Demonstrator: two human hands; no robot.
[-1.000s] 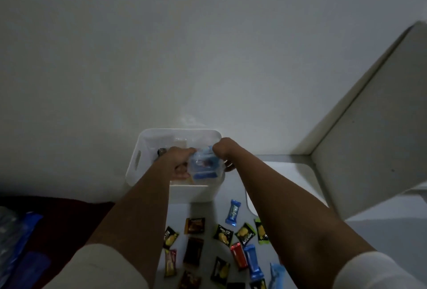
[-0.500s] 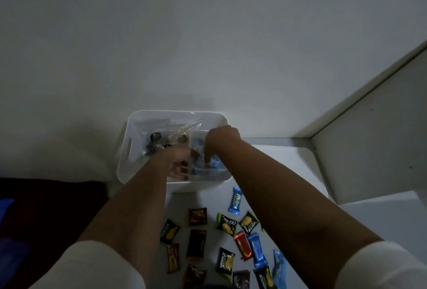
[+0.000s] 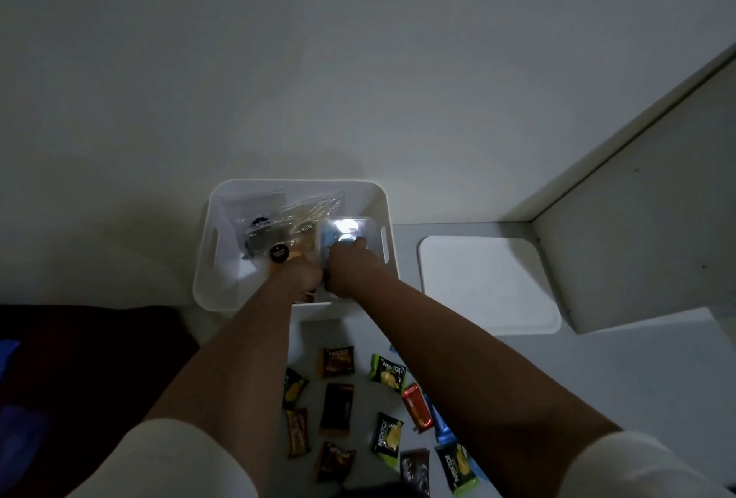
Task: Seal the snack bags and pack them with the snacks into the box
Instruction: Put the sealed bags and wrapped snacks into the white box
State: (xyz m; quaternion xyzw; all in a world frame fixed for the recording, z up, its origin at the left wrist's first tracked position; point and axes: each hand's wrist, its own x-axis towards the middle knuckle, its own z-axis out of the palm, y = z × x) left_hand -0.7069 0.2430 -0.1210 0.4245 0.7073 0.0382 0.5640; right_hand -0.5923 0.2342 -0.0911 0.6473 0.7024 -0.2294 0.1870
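Observation:
A white box (image 3: 223, 290) with handle slots stands against the wall. Both hands reach into it. My right hand (image 3: 352, 268) presses on a clear snack bag with blue contents (image 3: 342, 233) at the box's right side. My left hand (image 3: 300, 276) rests beside it, fingers curled, near the bag's lower edge; whether it grips the bag is hidden. Other clear bags with dark and orange snacks (image 3: 278, 239) lie in the box's middle. Several small wrapped snacks (image 3: 336, 408) in black, green, red and blue lie scattered on the table near me.
The box's white lid (image 3: 486, 286) lies flat to the right of the box. A white panel (image 3: 645, 219) rises at the far right. A dark red surface (image 3: 79, 358) lies left of the table.
The bag with blue contents went from above the box's front rim down into the box's right side. Both hands followed it in. The view tilted down.

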